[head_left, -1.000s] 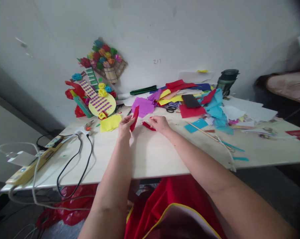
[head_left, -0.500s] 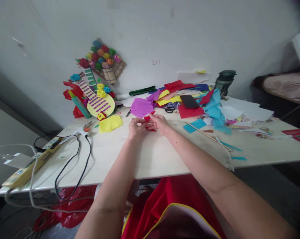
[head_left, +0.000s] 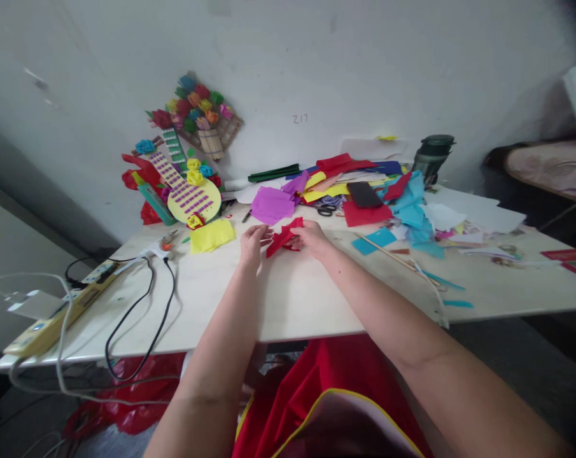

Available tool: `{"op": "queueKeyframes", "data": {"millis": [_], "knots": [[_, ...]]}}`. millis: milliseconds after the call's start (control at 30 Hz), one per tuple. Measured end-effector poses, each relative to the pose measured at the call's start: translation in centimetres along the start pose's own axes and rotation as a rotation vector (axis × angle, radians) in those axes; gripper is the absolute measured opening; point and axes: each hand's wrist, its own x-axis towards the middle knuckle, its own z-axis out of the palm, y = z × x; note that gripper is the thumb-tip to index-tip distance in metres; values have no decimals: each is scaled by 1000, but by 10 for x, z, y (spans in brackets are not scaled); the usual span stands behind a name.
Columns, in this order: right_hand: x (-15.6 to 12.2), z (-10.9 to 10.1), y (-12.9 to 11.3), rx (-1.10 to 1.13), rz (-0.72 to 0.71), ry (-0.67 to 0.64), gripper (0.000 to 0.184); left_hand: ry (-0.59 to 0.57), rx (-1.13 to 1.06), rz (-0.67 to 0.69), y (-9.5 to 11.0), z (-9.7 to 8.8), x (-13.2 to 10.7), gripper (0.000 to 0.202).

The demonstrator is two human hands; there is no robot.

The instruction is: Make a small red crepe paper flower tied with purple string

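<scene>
A crumpled piece of red crepe paper [head_left: 284,237] is held just above the front middle of the table. My right hand [head_left: 312,238] pinches its right side between thumb and fingers. At the paper's left is my left hand [head_left: 254,243], its fingers curled together and the tips close to the paper's edge. Something pale and thin shows at those fingertips, too small to make out. A purple paper sheet [head_left: 272,205] lies just beyond my hands, and a folded yellow paper [head_left: 212,236] is to the left.
Scissors [head_left: 326,210], a black phone [head_left: 364,194] and piled coloured paper lie behind. A stick [head_left: 395,257] and blue scraps are at right, near a dark bottle [head_left: 431,159]. Left are a power strip [head_left: 61,312], cables, a glue bottle [head_left: 154,202] and a flower-decorated guitar shape [head_left: 193,202].
My left hand has drawn slightly left, away from my right hand. The red paper now shows more fully, stretching down and left from my right fingers.
</scene>
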Motion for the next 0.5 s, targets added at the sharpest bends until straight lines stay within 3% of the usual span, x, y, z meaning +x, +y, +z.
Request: {"op": "queueKeyframes", "data": {"millis": [100, 200, 333, 500], "knots": [[1, -1, 0, -22, -24, 30, 12, -126, -50, -219, 3, -2, 0, 30], [2, -2, -1, -24, -45, 66, 14, -238, -145, -335, 7, -3, -2, 33], [4, -4, -2, -22, -64, 93, 13, -373, -203, -392, 9, -7, -3, 45], [8, -8, 0, -10, -74, 103, 13, -432, -209, -395, 6, -11, -3, 48]]}}
